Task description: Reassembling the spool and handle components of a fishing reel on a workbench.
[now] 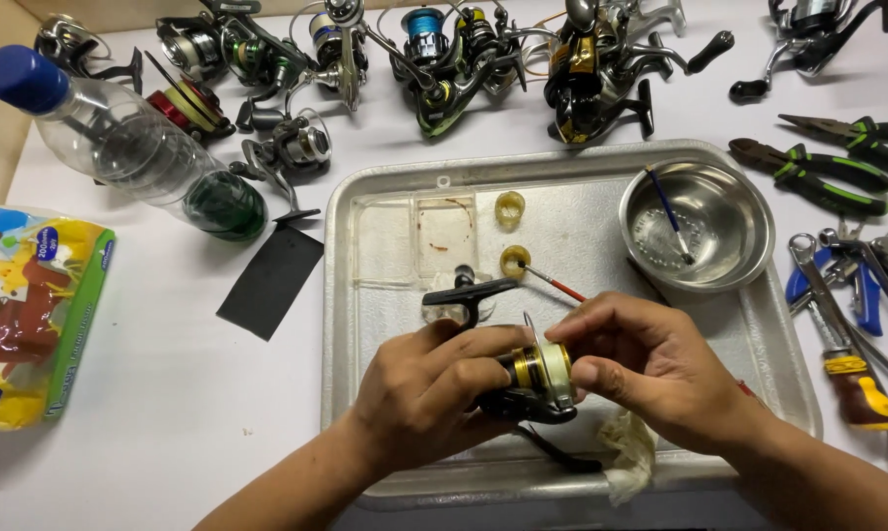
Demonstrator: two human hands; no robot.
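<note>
While held over metal tray (385, 197) on white worktop (149, 413), fishing reel (523, 379) gripped w/ left hand (424, 393), fingers wrapped round body; right hand (651, 369) fingers pinched on spool (557, 369). Risk, prob.: spool slipped free, dropped into tray, knocked small brush (552, 280).

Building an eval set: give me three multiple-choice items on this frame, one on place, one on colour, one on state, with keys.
1. Where is the round steel bowl?
A. tray's far right corner
B. on the white table
C. beside the bottle

2. What colour is the clear plastic bottle's cap?
A. red
B. blue
C. green

3. What holds the black-and-gold fishing reel?
A. nothing
B. left hand only
C. both hands

A: the bowl sits inside the shallow metal tray.
B: the cap is blue.
C: left hand and right hand both grasp the reel.
</note>
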